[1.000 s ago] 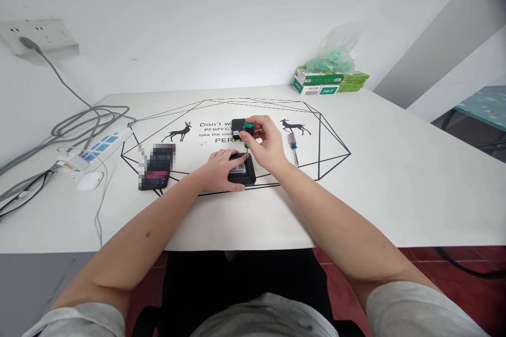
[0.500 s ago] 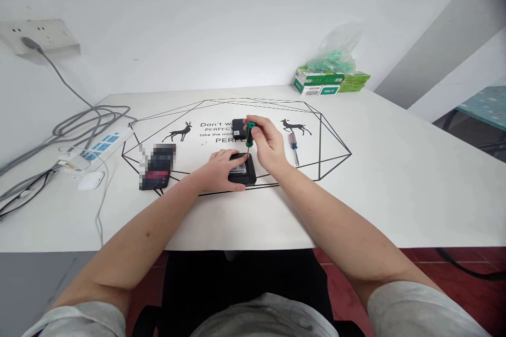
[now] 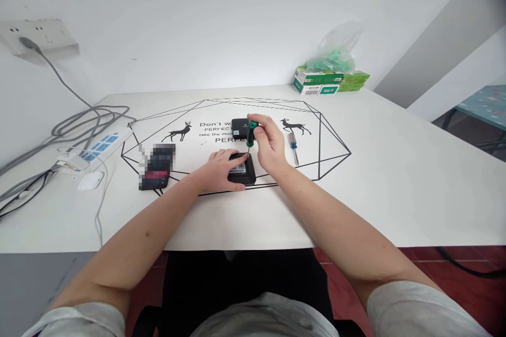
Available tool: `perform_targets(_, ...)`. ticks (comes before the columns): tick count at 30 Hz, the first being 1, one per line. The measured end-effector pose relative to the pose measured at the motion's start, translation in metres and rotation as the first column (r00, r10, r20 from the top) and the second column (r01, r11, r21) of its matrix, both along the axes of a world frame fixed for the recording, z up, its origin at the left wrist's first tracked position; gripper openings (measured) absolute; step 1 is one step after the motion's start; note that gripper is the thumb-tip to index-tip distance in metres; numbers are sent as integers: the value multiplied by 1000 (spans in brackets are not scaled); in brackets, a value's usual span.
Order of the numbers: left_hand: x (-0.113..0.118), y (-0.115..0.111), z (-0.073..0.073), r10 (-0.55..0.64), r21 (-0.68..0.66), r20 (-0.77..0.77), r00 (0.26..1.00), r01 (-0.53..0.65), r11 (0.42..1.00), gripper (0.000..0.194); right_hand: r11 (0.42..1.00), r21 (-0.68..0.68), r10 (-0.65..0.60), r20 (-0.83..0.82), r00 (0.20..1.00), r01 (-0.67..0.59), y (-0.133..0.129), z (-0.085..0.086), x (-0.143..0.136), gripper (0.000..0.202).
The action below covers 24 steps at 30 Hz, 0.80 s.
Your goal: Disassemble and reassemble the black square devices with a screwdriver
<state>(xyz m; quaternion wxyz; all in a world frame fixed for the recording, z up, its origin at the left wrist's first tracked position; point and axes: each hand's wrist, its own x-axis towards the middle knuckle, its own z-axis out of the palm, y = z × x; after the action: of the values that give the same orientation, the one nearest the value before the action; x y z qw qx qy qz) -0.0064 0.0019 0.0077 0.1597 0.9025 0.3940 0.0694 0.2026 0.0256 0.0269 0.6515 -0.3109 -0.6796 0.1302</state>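
The left hand (image 3: pixel 215 172), fingers spread, spans the flat black plastic case (image 3: pixel 249 174), hiding its left side and part of its white label (image 3: pixel 240 168). By that hand's index fingertip, the right hand (image 3: pixel 269 145) pinches the slim green-and-black screwdriver (image 3: pixel 251 133), nearly upright, shaft downward; its tip is too small to make out.
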Motion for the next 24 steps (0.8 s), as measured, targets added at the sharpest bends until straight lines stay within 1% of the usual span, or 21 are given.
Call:
perform_targets(1,0,0,0,1,-1,-3,1000,-1,1000,99,999,14,-39,11,999,39,0,0,0,25)
perform_targets(3,0,0,1,4,-6,-10,1000,-4,1000,99,994,36,-107,33,994,106,1,1,-1,28)
perform_targets(5,0,0,1,6,-10,-14,1000,-7,1000,99,990,39,-134,46,990,132,2,1,-1,34)
perform_targets(8,1,0,3,3,-12,-20,1000,-3,1000,99,995,15,-95,23,995,95,2,-1,0,38)
perform_targets(11,1,-1,3,9,-18,-31,999,-10,1000,101,1000,-28,-11,7,1000,11,1,-3,0,33)
perform_targets(12,2,-1,3,10,-19,-34,999,-11,1000,101,1000,-30,-5,14,1000,5,0,-3,0,32)
perform_targets(13,2,-1,3,10,-19,-36,999,-11,1000,101,1000,-21,-18,24,1000,19,0,-2,0,29)
perform_targets(15,2,-1,3,7,-20,-38,999,-8,1000,102,996,10,-85,44,995,84,0,0,0,28)
perform_targets(18,1,0,2,5,-23,-35,999,-5,1000,102,988,13,-156,77,985,155,1,1,-1,34)
perform_targets(21,1,0,2,1,-23,-30,1000,-2,1000,101,988,8,-156,83,984,156,1,-1,-1,36)
perform_targets(24,1,0,2,0,-20,-30,1000,-1,1000,102,994,-9,-109,45,993,109,1,-5,-1,40)
